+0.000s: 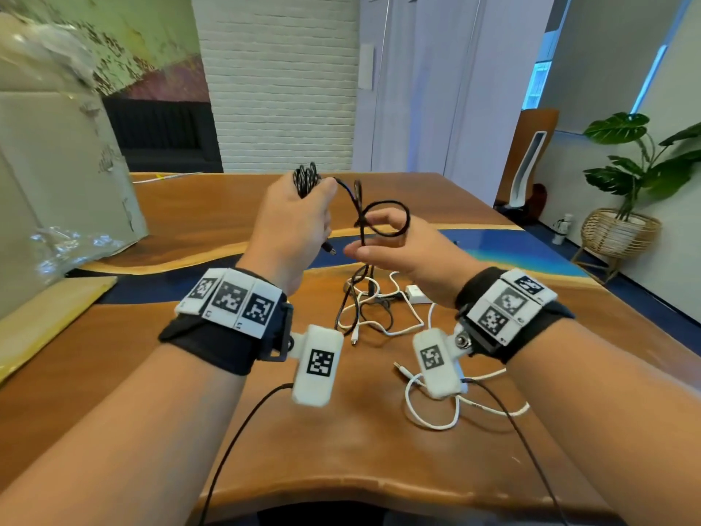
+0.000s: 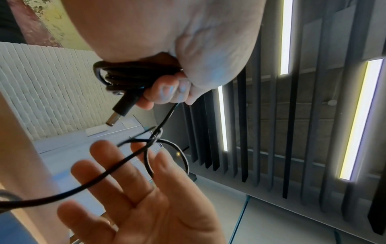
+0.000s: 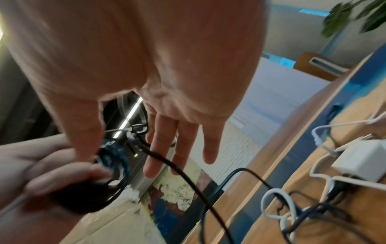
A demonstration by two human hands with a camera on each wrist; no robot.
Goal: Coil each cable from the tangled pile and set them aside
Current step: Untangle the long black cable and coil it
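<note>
Left hand (image 1: pixel 292 225): clenched round the finished turns of the black cable (image 1: pixel 306 180), centre of the head view; barrel plug (image 2: pixel 119 112) pokes out below the fingers.
Right hand (image 1: pixel 402 248): released, fingers spread, a loose cable loop (image 1: pixel 390 218) draped over them.
Tangled pile (image 1: pixel 373 309): on the tabletop (image 1: pixel 341 430), below the hands.
Risk: the crossed loop could cinch into a knot if pulled, or drag the white cables (image 1: pixel 436 408) along.
</note>
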